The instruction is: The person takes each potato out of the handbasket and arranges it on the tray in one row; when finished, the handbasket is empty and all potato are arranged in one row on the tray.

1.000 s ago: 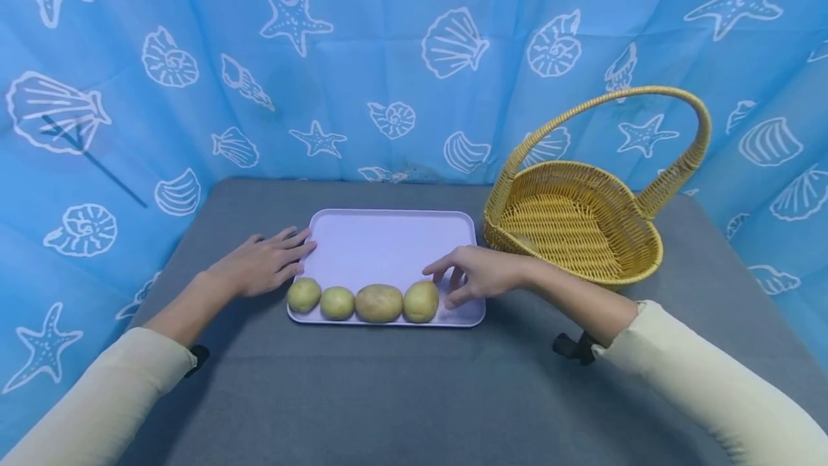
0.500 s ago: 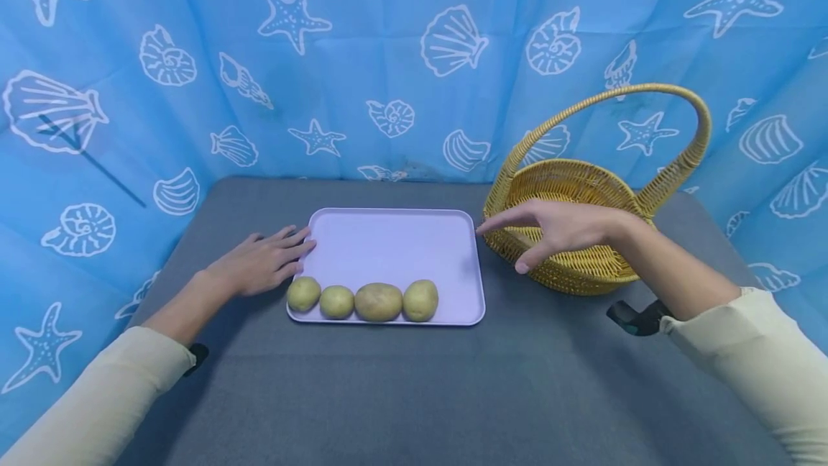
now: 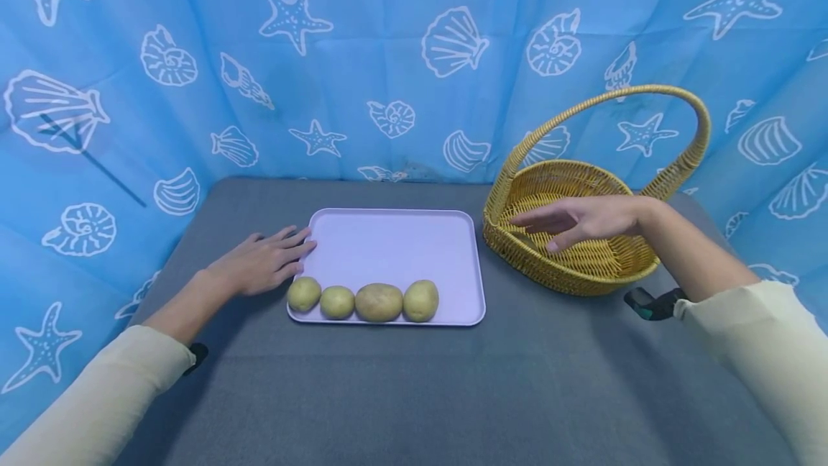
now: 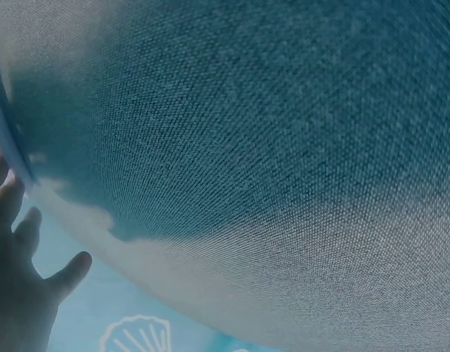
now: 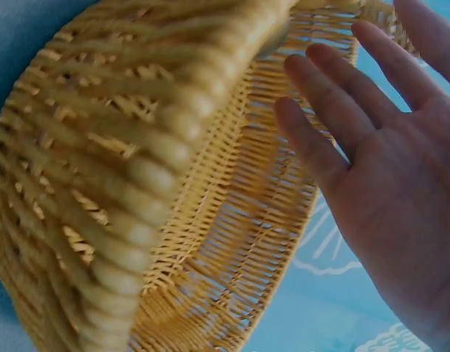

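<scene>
My left hand [image 3: 261, 262] lies with spread fingers at the left edge of a pale lilac tray [image 3: 394, 243]. Along the tray's front edge sits a row of potatoes: a small round potato [image 3: 304, 294], another small potato [image 3: 337, 303], a larger oval potato [image 3: 379, 303] and a rounded potato [image 3: 420, 300] at the right end. My right hand [image 3: 585, 220] is over the yellow wicker basket [image 3: 572, 282], fingers extended and holding nothing. In the right wrist view, a rounded dull-coloured thing [image 5: 273, 40] shows inside the basket, mostly hidden behind its rim.
The basket's tall arched handle [image 3: 614, 94] rises beside and behind the right hand. Grey cloth [image 3: 414, 394] covers the table. A blue curtain [image 3: 362, 78] with white shells and starfish hangs close behind and at both sides.
My right hand has moved from beside the rightmost potato on the tray, right and away from me, to over the basket. The left hand and the potatoes on the tray stay put.
</scene>
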Available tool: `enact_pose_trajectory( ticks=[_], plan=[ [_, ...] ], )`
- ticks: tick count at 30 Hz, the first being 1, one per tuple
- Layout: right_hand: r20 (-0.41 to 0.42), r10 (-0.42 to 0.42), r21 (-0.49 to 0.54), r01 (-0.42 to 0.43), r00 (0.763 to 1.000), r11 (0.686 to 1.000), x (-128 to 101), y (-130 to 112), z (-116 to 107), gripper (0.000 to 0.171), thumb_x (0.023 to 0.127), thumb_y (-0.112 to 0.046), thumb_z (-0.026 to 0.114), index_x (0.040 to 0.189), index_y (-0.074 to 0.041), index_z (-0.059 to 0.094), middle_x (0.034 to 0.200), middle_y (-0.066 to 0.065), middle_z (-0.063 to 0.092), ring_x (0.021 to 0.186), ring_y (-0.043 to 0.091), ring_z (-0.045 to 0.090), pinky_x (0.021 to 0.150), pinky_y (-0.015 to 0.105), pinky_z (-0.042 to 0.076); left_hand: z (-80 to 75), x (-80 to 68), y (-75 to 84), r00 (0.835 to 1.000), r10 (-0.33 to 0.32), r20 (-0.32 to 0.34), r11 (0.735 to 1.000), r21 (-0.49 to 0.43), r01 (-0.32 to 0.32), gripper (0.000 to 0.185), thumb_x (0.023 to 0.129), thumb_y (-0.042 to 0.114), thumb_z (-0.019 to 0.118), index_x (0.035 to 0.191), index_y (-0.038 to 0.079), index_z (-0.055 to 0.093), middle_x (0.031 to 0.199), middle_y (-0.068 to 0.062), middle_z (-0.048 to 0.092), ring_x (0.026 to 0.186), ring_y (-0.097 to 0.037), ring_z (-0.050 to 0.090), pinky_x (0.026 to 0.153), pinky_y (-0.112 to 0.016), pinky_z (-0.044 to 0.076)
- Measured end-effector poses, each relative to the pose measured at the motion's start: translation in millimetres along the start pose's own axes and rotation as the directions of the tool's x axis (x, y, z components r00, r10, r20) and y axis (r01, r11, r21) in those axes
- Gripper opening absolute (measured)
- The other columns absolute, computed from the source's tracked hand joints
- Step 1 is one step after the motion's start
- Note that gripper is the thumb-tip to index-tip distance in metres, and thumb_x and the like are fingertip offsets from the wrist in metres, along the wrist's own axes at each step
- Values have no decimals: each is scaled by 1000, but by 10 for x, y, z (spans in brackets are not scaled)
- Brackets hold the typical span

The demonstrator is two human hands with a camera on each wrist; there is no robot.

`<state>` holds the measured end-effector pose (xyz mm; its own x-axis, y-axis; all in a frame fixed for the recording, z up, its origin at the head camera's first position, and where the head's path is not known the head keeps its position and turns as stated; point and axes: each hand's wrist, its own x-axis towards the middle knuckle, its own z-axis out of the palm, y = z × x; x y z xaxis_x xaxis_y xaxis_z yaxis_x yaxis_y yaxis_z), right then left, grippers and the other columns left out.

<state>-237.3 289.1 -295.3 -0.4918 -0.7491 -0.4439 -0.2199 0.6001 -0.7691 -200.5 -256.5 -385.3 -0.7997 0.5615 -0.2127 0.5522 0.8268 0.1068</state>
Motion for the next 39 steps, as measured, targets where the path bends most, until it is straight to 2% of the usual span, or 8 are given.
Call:
enact_pose_trajectory(
  ticks=[7, 11, 16, 20, 24, 28, 32, 39],
  plan=[
    [29, 100, -21, -99, 995, 995, 47, 76, -24, 72, 98, -21, 63, 158, -8, 25, 163, 19, 21, 147, 44, 21, 114, 57, 29, -4, 3, 5, 1000, 1, -1, 1000, 5, -1, 56, 107, 38, 42, 156, 12, 34, 162, -13, 26, 148, -41, 19, 108, -73, 22],
    [78, 151, -5, -151, 985, 989, 93, 75, -62, 73, 99, -21, 61, 159, -7, 21, 161, 25, 20, 147, 46, 19, 112, 55, 34, -8, -1, 7, 1000, -4, 1, 1000, 7, 4, 56, 107, 38, 42, 156, 12, 34, 163, -13, 25, 148, -41, 19, 108, -73, 22],
    [146, 193, 37, -200, 970, 979, 163, 68, -105, 77, 99, -21, 61, 159, -4, 15, 160, 31, 17, 144, 47, 26, 108, 51, 41, -7, -6, 6, 1000, -5, -4, 1000, 15, 5, 56, 107, 38, 42, 155, 12, 35, 162, -13, 26, 148, -41, 20, 108, -72, 23],
    [165, 226, 28, -233, 960, 972, 211, 64, -141, 77, 99, -22, 61, 159, -7, 16, 159, 32, 17, 142, 49, 30, 106, 53, 43, 3, 1, 2, 1000, -6, -7, 1000, 11, 6, 56, 106, 37, 43, 155, 11, 35, 162, -13, 26, 148, -42, 20, 108, -73, 23],
    [171, 260, 24, -268, 950, 963, 253, 42, -156, 79, 98, -23, 63, 160, -12, 17, 160, 31, 15, 143, 50, 26, 105, 54, 43, 14, 13, 1, 1000, -9, -7, 1000, 9, 9, 56, 106, 39, 42, 155, 12, 35, 162, -13, 26, 148, -41, 20, 108, -72, 23],
    [168, 283, 8, -288, 944, 958, 318, 19, -148, 81, 96, -21, 64, 161, -12, 15, 158, 33, 16, 143, 48, 26, 105, 50, 45, 15, 9, 1, 1000, -12, -6, 1000, 12, 12, 55, 106, 38, 42, 155, 13, 35, 162, -13, 26, 148, -41, 20, 109, -72, 23],
    [151, 297, -8, -300, 943, 954, 369, 2, -135, 81, 95, -17, 64, 160, -8, 16, 156, 34, 20, 139, 44, 36, 102, 44, 48, 1, -3, 12, 1000, -12, -3, 1000, 1, 12, 55, 107, 38, 41, 155, 13, 35, 163, -12, 26, 148, -41, 19, 109, -72, 22],
    [83, 295, 21, -297, 952, 955, 420, 0, -97, 82, 90, -7, 66, 157, -2, 20, 148, 36, 29, 120, 32, 54, 96, 41, 53, -16, -11, 23, 1000, -12, -7, 1000, 4, 12, 55, 107, 38, 42, 155, 13, 36, 162, -12, 26, 148, -41, 20, 109, -72, 22]
  ],
)
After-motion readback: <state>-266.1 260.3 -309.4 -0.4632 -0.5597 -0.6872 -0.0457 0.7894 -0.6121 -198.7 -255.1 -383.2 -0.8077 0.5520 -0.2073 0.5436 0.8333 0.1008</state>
